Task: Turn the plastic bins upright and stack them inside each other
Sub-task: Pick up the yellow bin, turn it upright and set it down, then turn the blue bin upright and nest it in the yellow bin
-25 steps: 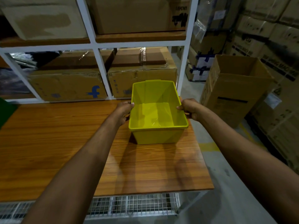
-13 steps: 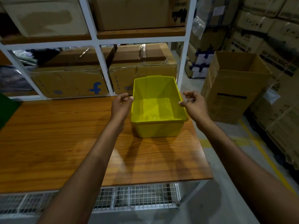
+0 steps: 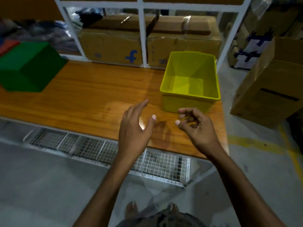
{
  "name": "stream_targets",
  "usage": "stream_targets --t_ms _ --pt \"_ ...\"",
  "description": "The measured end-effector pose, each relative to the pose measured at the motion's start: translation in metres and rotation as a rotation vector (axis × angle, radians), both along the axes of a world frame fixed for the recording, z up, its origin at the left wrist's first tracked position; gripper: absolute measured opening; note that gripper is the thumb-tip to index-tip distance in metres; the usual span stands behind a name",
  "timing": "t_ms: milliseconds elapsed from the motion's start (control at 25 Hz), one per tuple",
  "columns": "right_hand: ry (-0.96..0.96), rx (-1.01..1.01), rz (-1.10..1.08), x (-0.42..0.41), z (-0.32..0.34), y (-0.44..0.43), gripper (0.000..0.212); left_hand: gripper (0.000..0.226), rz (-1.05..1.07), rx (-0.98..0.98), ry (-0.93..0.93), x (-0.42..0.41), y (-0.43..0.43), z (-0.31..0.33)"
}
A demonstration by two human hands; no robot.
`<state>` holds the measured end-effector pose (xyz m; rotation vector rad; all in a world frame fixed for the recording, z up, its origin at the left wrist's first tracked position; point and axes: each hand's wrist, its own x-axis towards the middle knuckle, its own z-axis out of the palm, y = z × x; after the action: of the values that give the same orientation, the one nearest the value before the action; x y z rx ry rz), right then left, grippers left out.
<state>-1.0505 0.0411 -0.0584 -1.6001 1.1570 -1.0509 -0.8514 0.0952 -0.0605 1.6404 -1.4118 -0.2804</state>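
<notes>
Yellow bin (image 3: 173, 104) stands upright at the right end of the surface (image 3: 98, 95), released by hands that gripped its rim a second ago, left hand (image 3: 134, 126) spread, right hand (image 3: 195, 126) loosely curled and empty; the overturned green bin (image 3: 29, 68) likely comes next.

Upright bin (image 3: 188, 84) on table (image 3: 98, 95) right end; second bin (image 3: 27, 66) far left; cartons (image 3: 111, 46) behind on shelf (image 3: 141, 38).

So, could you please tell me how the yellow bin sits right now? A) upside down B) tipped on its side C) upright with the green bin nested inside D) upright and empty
D: the yellow bin opens upward, floor bare; the green bin sits apart at left.
</notes>
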Motion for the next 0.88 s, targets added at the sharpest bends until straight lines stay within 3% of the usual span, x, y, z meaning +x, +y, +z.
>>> stream_targets --t_ms 160,360,560,680,880 --pt "-0.049 0.036 0.134 0.044 -0.019 0.047 0.029 0.049 0.051 0.052 0.049 0.024 0.064 -0.018" --pt "-0.136 0.169 0.277 0.133 -0.031 0.1 0.023 0.045 0.112 0.169 0.554 0.092 0.125 -0.034" --pt "-0.162 0.336 0.324 0.276 -0.04 0.158 0.019 0.046 0.269 0.141 0.677 0.234 0.202 -0.045" --pt "-0.185 0.384 0.336 0.32 -0.043 0.168 0.017 0.053 0.344 0.167 0.547 0.279 0.225 -0.047" --pt "-0.163 0.284 0.419 0.433 -0.031 0.19 0.02 0.061 0.507 0.198 0.036 0.385 0.263 -0.038"
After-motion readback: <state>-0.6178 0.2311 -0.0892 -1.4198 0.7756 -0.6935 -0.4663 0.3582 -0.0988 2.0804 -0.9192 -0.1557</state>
